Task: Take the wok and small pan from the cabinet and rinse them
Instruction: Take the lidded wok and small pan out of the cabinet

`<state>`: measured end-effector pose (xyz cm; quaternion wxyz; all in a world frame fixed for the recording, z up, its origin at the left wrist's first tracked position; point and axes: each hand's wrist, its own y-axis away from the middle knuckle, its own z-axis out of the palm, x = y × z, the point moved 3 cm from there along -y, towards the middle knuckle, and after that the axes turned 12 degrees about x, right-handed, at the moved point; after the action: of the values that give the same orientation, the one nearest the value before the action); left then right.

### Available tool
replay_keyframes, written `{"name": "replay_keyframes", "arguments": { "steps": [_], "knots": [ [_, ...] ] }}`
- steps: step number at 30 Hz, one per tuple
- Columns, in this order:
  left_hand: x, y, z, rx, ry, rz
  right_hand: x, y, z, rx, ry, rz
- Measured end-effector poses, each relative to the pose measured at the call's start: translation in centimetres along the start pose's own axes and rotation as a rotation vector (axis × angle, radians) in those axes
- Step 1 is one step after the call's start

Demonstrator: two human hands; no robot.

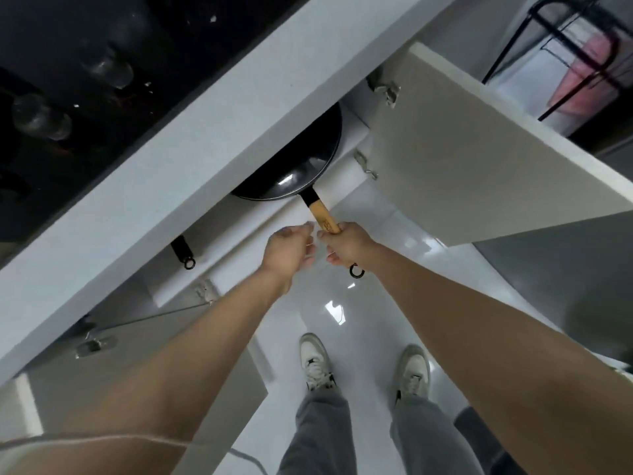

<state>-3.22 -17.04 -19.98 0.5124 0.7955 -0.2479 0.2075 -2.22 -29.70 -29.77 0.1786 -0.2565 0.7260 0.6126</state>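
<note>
Gripping the wok (294, 166) by its wooden handle, the right hand (346, 246) has it half out at the cabinet (346, 138) front edge. The left hand (289, 252) hovers alongside, fingers loosely curled, empty. The small pan (183, 252) remains inside; rinsing is not begun.

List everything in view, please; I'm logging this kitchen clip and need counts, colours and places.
wok: one, black with a wooden handle, half out of the cabinet under the counter
pan handle: one, black, with a ring at its end, sticking out of the cabinet to the wok's left
cabinet door: one, white, swung open on the right
counter: one, white edge, above the cabinet
stove: one, black, on the counter top
floor: white, glossy
shoes: two, white
right hand: grips the wok's handle
left hand: beside it, fingers curled, holding nothing
</note>
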Motion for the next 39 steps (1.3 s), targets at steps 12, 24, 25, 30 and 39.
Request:
{"name": "replay_keyframes", "arguments": {
  "steps": [12, 24, 25, 30, 39],
  "knots": [
    [-1.8, -8.2, 11.0, 0.011, 0.336, -0.291, 2.3, -0.6, -2.5, -0.116, 0.156, 0.081],
    [-4.2, -2.8, 9.3, 0.018, 0.271, -0.348, 4.4, 6.2, -2.3, -0.015, 0.175, 0.091],
    [-4.8, -1.8, 9.1, 0.004, 0.269, -0.364, 4.9, 7.4, -2.5, -0.011, 0.175, 0.104],
    [-7.4, 3.7, 8.1, -0.063, 0.251, -0.446, 7.2, 13.5, -3.5, -0.011, 0.189, 0.146],
    [-10.7, 13.2, 4.5, -0.207, 0.176, -0.488, 10.6, 25.2, -3.0, 0.074, 0.092, 0.229]
  ]
}}
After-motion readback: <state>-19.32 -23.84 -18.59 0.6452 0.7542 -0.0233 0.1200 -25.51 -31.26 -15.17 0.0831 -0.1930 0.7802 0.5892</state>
